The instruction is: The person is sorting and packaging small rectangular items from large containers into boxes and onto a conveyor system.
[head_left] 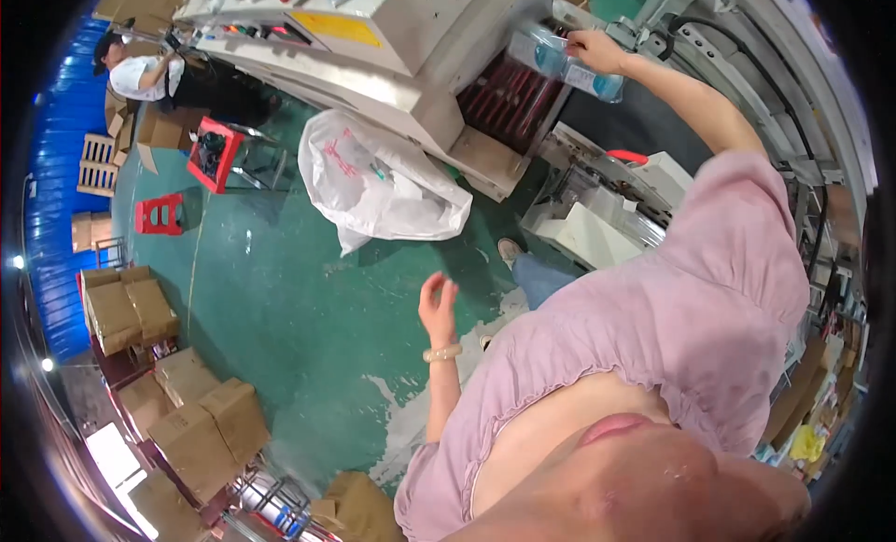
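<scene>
My right hand [597,53] reaches out to the upper right, its fingers closed on the edge of a clear plastic package [595,81] with blue and white printing. More clear blue-tinted plastic [537,49] lies just left of my fingers; I cannot tell if it is part of the same package. Both are over the end of a machine bed with dark red slats [504,99]. My left hand [437,309] hangs in the air over the green floor, fingers loosely curved and apart, holding nothing. A pale bracelet [442,353] circles that wrist.
The white machine [401,76] spans the top. A large white plastic sack [373,187] lies on the floor beside it. A red stool [160,214], a red-topped stand [214,155] and cardboard boxes [201,430] are on the left. Another person [149,76] is at the far upper left.
</scene>
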### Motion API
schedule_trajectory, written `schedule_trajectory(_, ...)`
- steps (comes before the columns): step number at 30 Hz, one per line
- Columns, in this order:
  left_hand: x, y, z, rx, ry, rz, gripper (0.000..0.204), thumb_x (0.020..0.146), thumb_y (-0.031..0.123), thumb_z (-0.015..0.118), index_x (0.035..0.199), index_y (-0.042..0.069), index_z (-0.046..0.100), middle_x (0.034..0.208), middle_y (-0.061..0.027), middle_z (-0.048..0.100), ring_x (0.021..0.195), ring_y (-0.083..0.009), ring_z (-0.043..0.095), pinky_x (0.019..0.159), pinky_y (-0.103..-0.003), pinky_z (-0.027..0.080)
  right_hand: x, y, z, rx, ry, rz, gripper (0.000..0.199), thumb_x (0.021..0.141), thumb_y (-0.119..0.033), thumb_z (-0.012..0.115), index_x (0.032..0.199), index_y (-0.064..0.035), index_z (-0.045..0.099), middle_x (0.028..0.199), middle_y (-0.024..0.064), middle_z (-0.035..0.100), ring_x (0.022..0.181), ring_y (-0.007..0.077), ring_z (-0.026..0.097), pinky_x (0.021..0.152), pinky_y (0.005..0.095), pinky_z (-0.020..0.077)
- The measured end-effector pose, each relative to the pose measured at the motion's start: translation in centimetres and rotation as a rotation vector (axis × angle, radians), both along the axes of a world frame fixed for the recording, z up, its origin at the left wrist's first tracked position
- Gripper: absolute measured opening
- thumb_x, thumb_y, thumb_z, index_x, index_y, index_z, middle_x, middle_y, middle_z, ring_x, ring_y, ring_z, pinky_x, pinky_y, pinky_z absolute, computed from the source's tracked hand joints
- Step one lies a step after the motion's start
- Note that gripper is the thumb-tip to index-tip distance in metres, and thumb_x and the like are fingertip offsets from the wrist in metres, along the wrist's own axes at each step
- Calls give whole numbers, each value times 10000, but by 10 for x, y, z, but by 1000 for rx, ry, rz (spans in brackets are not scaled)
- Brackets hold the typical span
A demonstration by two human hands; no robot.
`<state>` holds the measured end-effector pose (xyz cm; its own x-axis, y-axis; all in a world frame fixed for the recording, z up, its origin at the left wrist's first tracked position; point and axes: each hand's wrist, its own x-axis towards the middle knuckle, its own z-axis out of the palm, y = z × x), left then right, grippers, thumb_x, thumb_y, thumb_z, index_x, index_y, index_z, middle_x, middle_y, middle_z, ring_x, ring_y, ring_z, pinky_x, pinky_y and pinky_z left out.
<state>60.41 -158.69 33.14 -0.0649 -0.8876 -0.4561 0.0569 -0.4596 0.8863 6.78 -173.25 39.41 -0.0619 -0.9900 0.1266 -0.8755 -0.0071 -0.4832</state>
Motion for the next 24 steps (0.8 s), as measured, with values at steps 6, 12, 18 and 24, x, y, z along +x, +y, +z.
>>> schedule_trajectory(6,-103,-79,119,-819,-98,-421,274,785,48,638,1049,20,571,955,-76,598,853,-155,579,771,-262,463,32,57,177,-8,-399,-161,281,929,-309,469,821,-61,543,651,-54,472,599,16,396,527,210,339)
schedule_trajectory(12,-135,-99,250,-1688,-55,-590,655,579,231,790,1150,61,516,1183,-156,460,1089,-352,451,893,-417,401,107,140,264,61,-811,-13,319,895,-387,526,784,-91,577,615,-91,478,493,-16,411,456,166,336)
schedule_trajectory(18,-99,-56,315,-1957,6,-1128,1157,466,484,807,1377,70,227,1317,-227,295,1216,-401,290,1007,-478,255,269,212,276,-37,-870,7,252,851,-267,594,999,-64,592,910,1,571,803,60,552,674,209,458)
schedule_trajectory(24,-34,-16,224,-685,725,-1210,906,664,225,765,1379,73,230,1282,-85,397,1166,-196,392,980,-352,321,327,254,182,-373,-1626,61,499,889,-358,510,1272,-67,377,1152,125,533,975,193,569,861,339,454)
